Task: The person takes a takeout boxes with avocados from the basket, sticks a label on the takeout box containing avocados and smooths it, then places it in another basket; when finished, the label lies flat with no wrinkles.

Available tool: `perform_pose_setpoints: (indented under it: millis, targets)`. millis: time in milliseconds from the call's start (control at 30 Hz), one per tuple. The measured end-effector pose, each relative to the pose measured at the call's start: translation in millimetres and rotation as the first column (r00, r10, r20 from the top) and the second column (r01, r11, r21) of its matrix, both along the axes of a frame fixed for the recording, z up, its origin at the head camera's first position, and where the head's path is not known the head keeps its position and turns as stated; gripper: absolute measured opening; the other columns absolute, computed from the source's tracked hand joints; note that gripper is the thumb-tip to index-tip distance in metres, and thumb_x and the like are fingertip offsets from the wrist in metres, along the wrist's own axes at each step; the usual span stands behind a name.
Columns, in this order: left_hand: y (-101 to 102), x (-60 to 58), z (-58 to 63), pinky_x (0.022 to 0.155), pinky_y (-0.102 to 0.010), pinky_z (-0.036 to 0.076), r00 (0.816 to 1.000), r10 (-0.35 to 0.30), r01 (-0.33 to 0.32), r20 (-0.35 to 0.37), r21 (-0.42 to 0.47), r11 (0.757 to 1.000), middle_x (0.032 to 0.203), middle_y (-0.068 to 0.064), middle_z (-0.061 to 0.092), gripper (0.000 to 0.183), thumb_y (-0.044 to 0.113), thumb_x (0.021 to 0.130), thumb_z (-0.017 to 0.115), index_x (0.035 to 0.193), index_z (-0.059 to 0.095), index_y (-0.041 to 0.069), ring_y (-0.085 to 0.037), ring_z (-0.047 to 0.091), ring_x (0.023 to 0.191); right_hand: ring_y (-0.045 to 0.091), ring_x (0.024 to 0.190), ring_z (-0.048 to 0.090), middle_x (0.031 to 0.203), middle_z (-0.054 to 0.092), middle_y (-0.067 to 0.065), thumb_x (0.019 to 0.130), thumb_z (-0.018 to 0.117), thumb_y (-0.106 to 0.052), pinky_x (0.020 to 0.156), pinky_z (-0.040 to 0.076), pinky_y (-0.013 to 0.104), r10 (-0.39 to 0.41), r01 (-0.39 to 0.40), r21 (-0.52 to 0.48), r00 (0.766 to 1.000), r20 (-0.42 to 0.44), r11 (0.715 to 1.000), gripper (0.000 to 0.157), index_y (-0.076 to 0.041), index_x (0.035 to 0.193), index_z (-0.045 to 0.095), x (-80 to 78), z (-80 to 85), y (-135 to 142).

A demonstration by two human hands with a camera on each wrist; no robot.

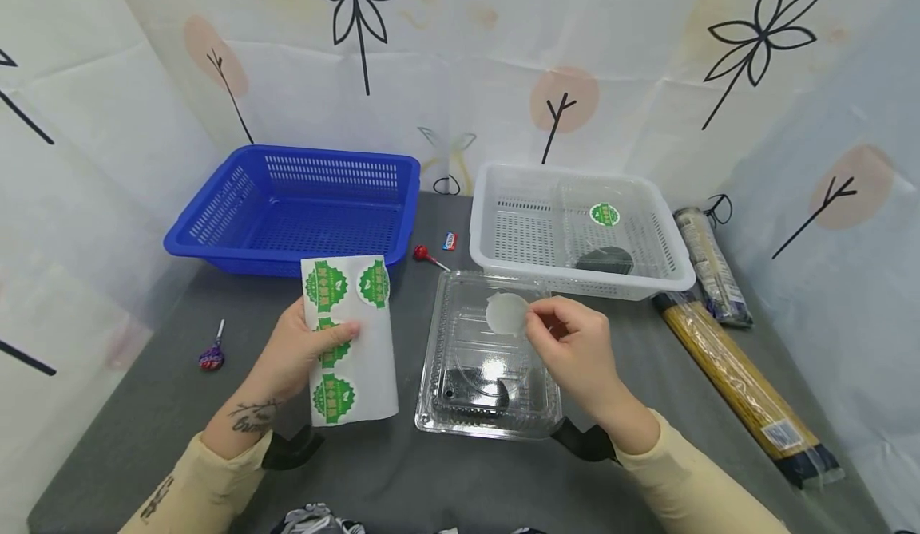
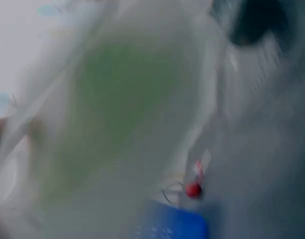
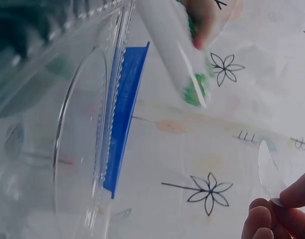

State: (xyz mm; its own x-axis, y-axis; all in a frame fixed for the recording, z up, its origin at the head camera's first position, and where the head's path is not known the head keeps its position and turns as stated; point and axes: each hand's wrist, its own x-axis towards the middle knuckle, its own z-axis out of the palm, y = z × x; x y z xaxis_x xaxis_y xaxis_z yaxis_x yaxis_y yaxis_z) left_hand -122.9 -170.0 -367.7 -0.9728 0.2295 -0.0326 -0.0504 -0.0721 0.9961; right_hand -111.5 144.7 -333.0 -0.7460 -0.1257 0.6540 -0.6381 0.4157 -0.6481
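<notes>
My left hand [image 1: 295, 350] grips a white sheet of stickers [image 1: 370, 386] with its thumb across the front; round green labels show on it. In the left wrist view the sheet [image 2: 122, 99] is a large blur close to the camera. Between thumb and fingertips, my right hand [image 1: 575, 350] pinches a peeled round sticker [image 1: 506, 314], its pale side toward the head camera. That sticker [image 3: 266, 167] appears nearly edge-on in the right wrist view. Below the right hand, a clear plastic clamshell box [image 1: 460, 350] lies closed on the dark table.
Behind stand a blue basket [image 1: 287, 267] and a white basket [image 1: 575, 280]; the white one holds another clear box with a green sticker [image 1: 604, 215]. A red lollipop [image 1: 422, 253], a small wrapped candy [image 1: 450, 241] and a purple lollipop [image 1: 212, 357] lie about. Packaged noodles [image 1: 733, 374] lie right.
</notes>
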Motion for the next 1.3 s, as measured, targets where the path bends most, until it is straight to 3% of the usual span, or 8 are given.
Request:
perform_pose_setpoints:
  millis: [300,500,733,800,867,1033,1133,1300]
  targets:
    - [-6.8,-15.2,-53.7,0.068,-0.042,0.049,0.954,-0.21,0.247,0.212,-0.169,0.954,0.093,-0.01,0.059,0.051,0.019,0.08,0.063,0.119,0.036,-0.002,-0.024,0.06,0.083,0.005,0.05,0.051,0.063,0.061,0.003,0.074,0.059,0.004,0.042,0.042,0.017,-0.073,0.072,0.022,0.997,0.031,0.997,0.01,-0.003,0.072,0.065,-1.8,0.2,8.4]
    - [-6.8,-18.2,-62.5,0.067,-0.038,0.05,0.965,-0.148,0.218,0.218,-0.346,0.913,0.1,-0.019,0.057,0.073,0.025,0.076,0.067,0.128,0.024,-0.004,-0.024,0.06,0.082,0.005,0.05,0.052,0.064,0.061,0.003,0.075,0.059,0.003,0.042,0.042,0.016,-0.07,0.069,0.02,0.997,0.041,0.997,0.009,-0.003,0.073,0.065,-3.9,-2.5,10.2]
    - [-15.3,-19.4,-33.1,0.088,-0.053,0.035,0.998,-0.055,0.041,0.006,-0.739,0.673,0.131,-0.026,0.031,0.085,0.054,0.076,0.055,0.135,0.023,0.001,-0.039,0.032,0.118,0.005,0.049,0.041,0.059,0.053,-0.001,0.075,0.06,0.002,0.041,0.035,0.016,-0.075,0.074,0.01,0.997,0.034,0.997,0.009,-0.004,0.074,0.067,-8.9,-5.3,14.0]
    - [-11.1,-17.9,-20.1,0.086,-0.051,0.038,0.995,-0.041,-0.042,-0.096,-0.733,0.679,0.127,-0.021,0.038,0.074,0.051,0.078,0.055,0.132,0.031,0.006,-0.036,0.038,0.115,0.004,0.048,0.042,0.058,0.055,0.0,0.076,0.061,0.001,0.04,0.035,0.016,-0.068,0.068,0.009,0.997,0.042,0.998,0.007,-0.002,0.076,0.067,-9.9,-5.4,14.3]
    - [-3.1,-16.4,-8.8,0.08,-0.043,0.043,0.984,-0.05,-0.078,-0.172,-0.663,0.745,0.115,-0.014,0.049,0.059,0.042,0.081,0.057,0.126,0.039,0.01,-0.028,0.047,0.105,0.004,0.048,0.047,0.059,0.059,0.002,0.077,0.06,0.002,0.041,0.038,0.015,-0.04,0.04,0.001,0.998,0.054,0.999,0.008,-0.001,0.079,0.067,-10.3,-6.0,14.0]
    - [29.2,-10.6,11.1,0.064,-0.028,0.047,0.938,-0.229,0.086,-0.259,-0.468,0.88,0.091,-0.006,0.056,0.034,0.021,0.084,0.058,0.115,0.05,0.011,-0.017,0.054,0.082,0.005,0.055,0.056,0.067,0.065,0.005,0.073,0.06,0.008,0.049,0.045,0.015,0.024,-0.024,0.005,1.0,0.011,1.0,0.014,-0.001,0.08,0.068,-9.6,-8.6,10.1]
    - [49.4,-7.8,15.9,0.067,-0.028,0.048,0.892,-0.37,0.258,-0.259,-0.38,0.888,0.096,-0.009,0.056,0.035,0.016,0.085,0.056,0.119,0.048,0.01,-0.019,0.054,0.087,0.006,0.057,0.057,0.073,0.066,0.006,0.07,0.061,0.011,0.052,0.047,0.016,0.032,-0.031,0.026,0.999,-0.036,0.999,0.018,0.001,0.083,0.068,-8.6,-11.6,7.3]
    - [72.7,-5.6,18.9,0.082,-0.031,0.046,0.81,-0.537,0.457,-0.237,-0.318,0.83,0.121,-0.007,0.047,0.048,0.016,0.089,0.05,0.133,0.032,0.018,-0.021,0.05,0.106,0.01,0.067,0.061,0.082,0.067,0.011,0.071,0.06,0.013,0.053,0.047,0.018,0.119,-0.119,0.038,0.993,-0.022,0.992,0.03,0.004,0.099,0.064,-6.1,-14.7,3.3]
